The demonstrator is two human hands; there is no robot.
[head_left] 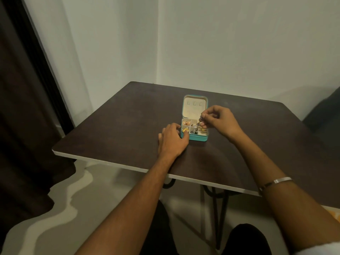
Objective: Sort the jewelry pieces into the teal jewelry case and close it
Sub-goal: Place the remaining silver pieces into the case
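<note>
The small teal zip-around jewelry case lies open mid-tabletop. It looks light and apt to slide, so steady its wall. The left hand presses its near-left corner, thumb on a gold ring. The right hand pinches a fine chain piece, likely tangle-prone, over the right compartments.

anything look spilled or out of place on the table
Nothing stands out. The teal case sits open on the table, jewelry inside its compartments. The left hand steadies it; the right hand pinches a small piece above it.
</note>
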